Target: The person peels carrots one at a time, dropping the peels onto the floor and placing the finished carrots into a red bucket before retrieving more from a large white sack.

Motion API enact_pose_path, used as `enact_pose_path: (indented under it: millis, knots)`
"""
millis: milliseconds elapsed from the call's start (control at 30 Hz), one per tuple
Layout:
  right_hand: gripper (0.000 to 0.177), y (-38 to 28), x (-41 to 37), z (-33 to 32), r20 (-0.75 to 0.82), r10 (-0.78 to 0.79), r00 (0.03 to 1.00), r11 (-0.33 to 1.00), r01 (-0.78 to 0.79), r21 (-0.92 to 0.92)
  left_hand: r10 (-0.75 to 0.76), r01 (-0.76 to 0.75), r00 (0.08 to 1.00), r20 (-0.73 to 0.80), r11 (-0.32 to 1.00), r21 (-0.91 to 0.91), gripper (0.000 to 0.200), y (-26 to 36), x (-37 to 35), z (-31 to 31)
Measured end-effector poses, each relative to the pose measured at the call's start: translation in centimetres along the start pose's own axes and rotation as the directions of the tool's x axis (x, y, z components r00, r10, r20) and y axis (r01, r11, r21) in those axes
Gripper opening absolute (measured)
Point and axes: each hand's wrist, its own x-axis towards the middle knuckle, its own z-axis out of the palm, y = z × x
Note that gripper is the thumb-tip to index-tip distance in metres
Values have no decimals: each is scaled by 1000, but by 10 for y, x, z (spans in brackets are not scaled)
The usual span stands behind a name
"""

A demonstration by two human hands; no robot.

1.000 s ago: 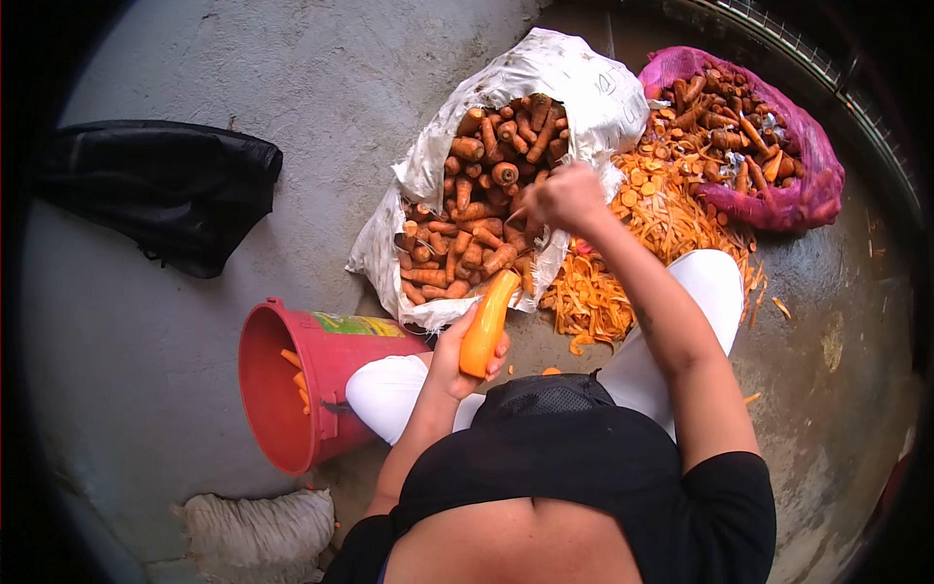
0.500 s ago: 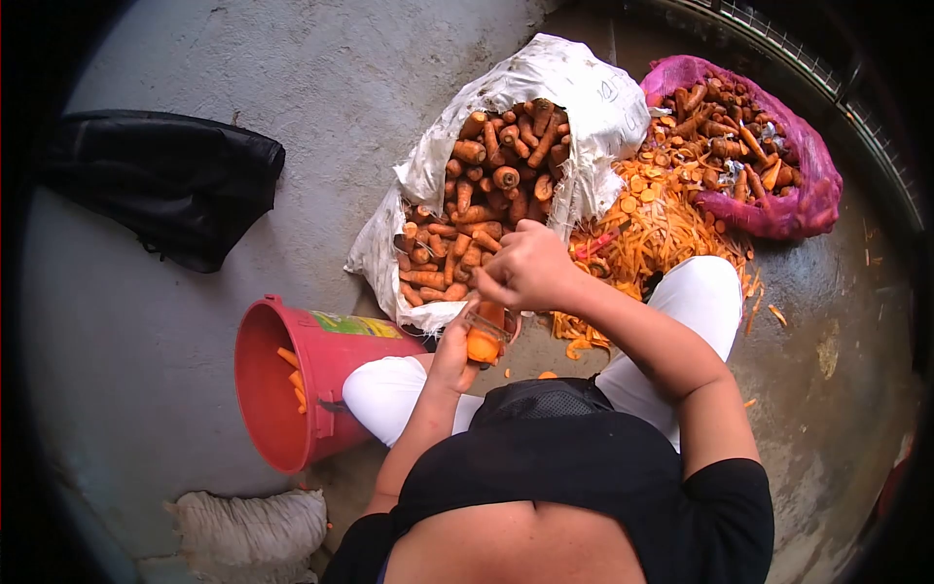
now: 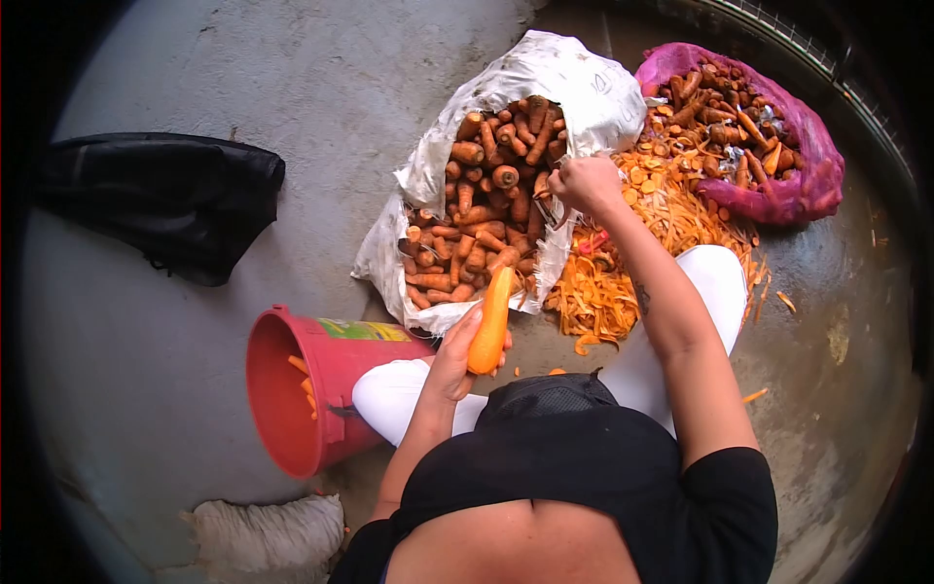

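Observation:
My left hand (image 3: 453,358) is wrapped round a bright orange, peeled carrot (image 3: 491,323), which points up and away from me. My right hand (image 3: 587,185) is closed in a fist at the right edge of the white sack's mouth. It grips a peeler (image 3: 563,216), of which only a thin, blurred part shows below the fingers. The white sack (image 3: 584,88) lies open in front of me, full of unpeeled carrots (image 3: 477,209). Orange peel strips and cut carrot slices (image 3: 671,200) are heaped just right of my right hand.
A red bucket (image 3: 379,363) lies tipped at my left, with several peeled carrots (image 3: 304,380) inside. A pink mesh sack (image 3: 822,180) of carrot pieces stands back right. A black bag (image 3: 185,195) and a pale sack (image 3: 268,535) lie on the left floor.
My right hand has moved away from the carrot, up and to the right. The carrot in my left hand now points upward and shows its full length.

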Motion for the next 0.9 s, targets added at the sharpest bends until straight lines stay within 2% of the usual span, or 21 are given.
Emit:
enact_pose_path:
  millis: [67,133,233,300,333,367,467,567,667,700,733,767,833,900]
  knots:
    - [39,-8,-1,-6,115,0,993,990,-16,140,49,-49,999,6,998,-43,49,-4,4,-6]
    - [39,-28,-7,-23,241,-8,971,954,-65,291,52,-52,999,4,996,-77,42,-2,7,-7]
    - [39,-50,-25,-36,99,-106,989,831,33,556,60,-58,998,23,995,-85,41,-3,12,-9]
    - [39,-62,-39,-47,-43,-196,980,741,177,647,18,-11,999,48,990,-143,42,-6,16,-14]
    - [37,-65,-42,-39,-248,-303,920,699,392,598,-27,40,997,69,978,-206,43,-10,19,-20]
    - [34,-70,-49,-38,-406,-351,844,682,527,506,-70,92,993,91,960,-265,44,-13,21,-24]
    - [34,-85,-68,-45,-501,-473,725,612,679,405,-97,104,994,40,955,-277,43,-11,19,-16]
    - [35,-83,-66,-43,-531,-483,696,623,699,350,-103,127,990,92,941,-313,41,-11,20,-16]
    - [38,-55,-40,-26,-480,-318,818,777,515,362,-118,169,981,153,909,-382,44,-2,14,-10]
    - [34,-41,-31,-28,-374,-223,900,841,371,393,-113,173,977,179,913,-369,44,0,10,-9]
    - [37,-20,-17,-19,-345,-217,913,892,329,309,-107,177,972,208,918,-355,44,0,5,-8]
    - [43,-4,-11,-20,-130,-108,986,946,141,290,-104,183,966,237,923,-339,44,0,2,-9]
    - [48,5,-6,-12,-37,-7,999,994,11,110,-86,167,968,236,922,-348,45,0,-1,-8]
    - [48,-6,-5,-11,29,35,999,972,-40,232,-71,152,971,230,922,-356,45,1,-2,-9]
